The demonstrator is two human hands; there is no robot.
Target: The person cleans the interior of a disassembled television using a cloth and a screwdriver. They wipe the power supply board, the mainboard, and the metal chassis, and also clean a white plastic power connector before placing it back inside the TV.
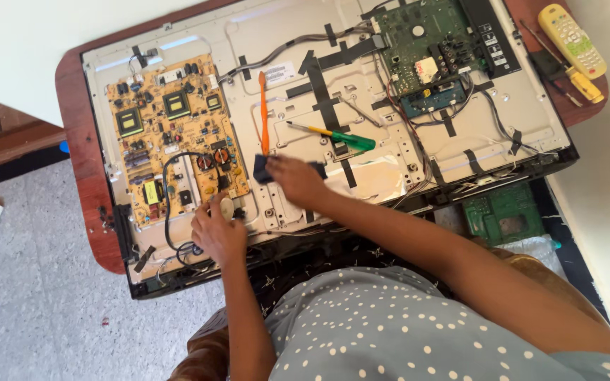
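An opened flat-panel television lies back-up on a wooden table. My left hand rests at the lower edge of the yellow power board, fingers curled on a small pale round part beside a black cable. My right hand grips a small dark block on the metal chassis, right below an orange pry tool. A green-handled screwdriver lies just right of that hand.
A green main board sits at the panel's upper right with grey wires and black tape strips. A yellow-white remote and a yellow-handled tool lie on the table corner. Another green board lies below the table edge.
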